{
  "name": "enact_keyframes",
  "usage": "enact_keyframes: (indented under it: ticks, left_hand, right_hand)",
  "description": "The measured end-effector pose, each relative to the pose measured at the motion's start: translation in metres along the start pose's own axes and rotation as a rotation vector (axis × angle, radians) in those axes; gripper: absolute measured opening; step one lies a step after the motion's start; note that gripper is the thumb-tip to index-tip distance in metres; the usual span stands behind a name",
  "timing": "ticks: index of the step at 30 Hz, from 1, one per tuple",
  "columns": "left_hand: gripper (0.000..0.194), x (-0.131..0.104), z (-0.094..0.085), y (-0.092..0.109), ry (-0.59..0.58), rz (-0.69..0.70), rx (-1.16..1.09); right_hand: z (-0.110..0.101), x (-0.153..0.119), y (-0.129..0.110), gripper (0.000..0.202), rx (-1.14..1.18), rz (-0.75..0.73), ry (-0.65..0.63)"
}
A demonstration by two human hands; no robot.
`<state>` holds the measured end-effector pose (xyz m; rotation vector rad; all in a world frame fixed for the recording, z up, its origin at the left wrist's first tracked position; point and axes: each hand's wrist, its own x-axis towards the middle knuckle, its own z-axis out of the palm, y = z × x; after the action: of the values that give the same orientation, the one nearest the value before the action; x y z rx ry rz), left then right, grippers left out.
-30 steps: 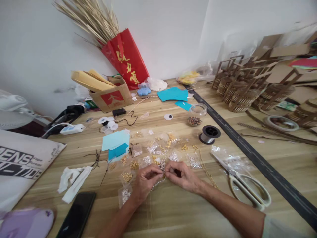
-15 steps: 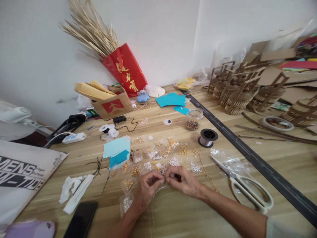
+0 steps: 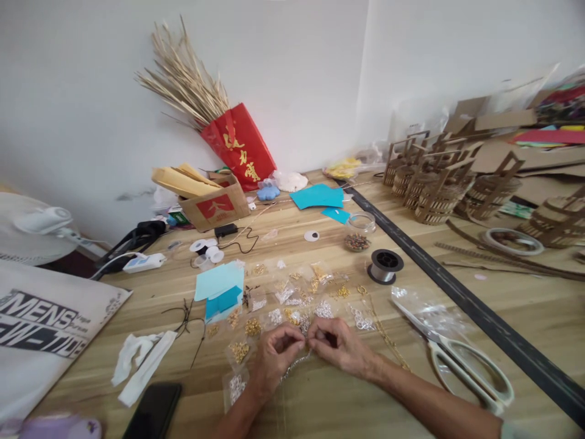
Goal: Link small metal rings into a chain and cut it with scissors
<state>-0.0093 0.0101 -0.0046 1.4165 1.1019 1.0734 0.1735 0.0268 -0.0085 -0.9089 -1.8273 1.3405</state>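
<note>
My left hand (image 3: 278, 353) and my right hand (image 3: 340, 347) meet over the front middle of the table, fingertips almost touching. Thumb and forefinger are pinched together on both. A thin silver chain (image 3: 296, 364) hangs from the pinched fingers and curves down beside the left hand; its end at the fingertips is too small to make out. Just beyond the fingers lie small bags of silver beads (image 3: 323, 309) and gold beads (image 3: 253, 327). Silver rings (image 3: 361, 318) and a gold chain (image 3: 388, 338) lie beside the right hand.
Large scissors (image 3: 457, 356) lie at the right, near a wire spool (image 3: 385, 266) and a bead jar (image 3: 358, 241). A black strip (image 3: 429, 268) crosses the table before several small wooden baskets (image 3: 439, 195). Leftward are blue cards (image 3: 219, 283) and a phone (image 3: 153, 411).
The view has shifted slightly, so the scene sits a little lower and mostly further right. Both hands keep their pinch, close together over the same spot.
</note>
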Motion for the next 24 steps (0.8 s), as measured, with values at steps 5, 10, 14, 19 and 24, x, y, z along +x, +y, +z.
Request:
enact_keyframes:
  ticks: [5, 10, 14, 19, 24]
  left_hand:
    - [0.009, 0.0004, 0.0006, 0.0035, -0.013, -0.021, -0.034]
    - [0.01, 0.0004, 0.0027, 0.003, 0.004, -0.029, -0.064]
    - [0.015, 0.0005, 0.0038, 0.0032, 0.004, -0.047, -0.074]
    - [0.019, -0.0004, 0.0048, 0.0048, -0.005, -0.075, -0.098]
    - [0.018, -0.001, 0.0047, 0.0034, 0.009, -0.113, -0.125]
  right_hand:
    - [0.0001, 0.0, 0.0005, 0.008, 0.025, -0.004, -0.009]
    - [0.0011, -0.0011, 0.0014, 0.008, 0.033, -0.004, -0.01]
    - [0.0016, -0.0009, 0.0018, 0.008, 0.017, 0.004, -0.004]
    - [0.0015, -0.0004, 0.0027, 0.011, 0.0, -0.011, 0.003]
    - [0.0009, -0.0001, 0.0025, 0.018, 0.011, -0.026, -0.009]
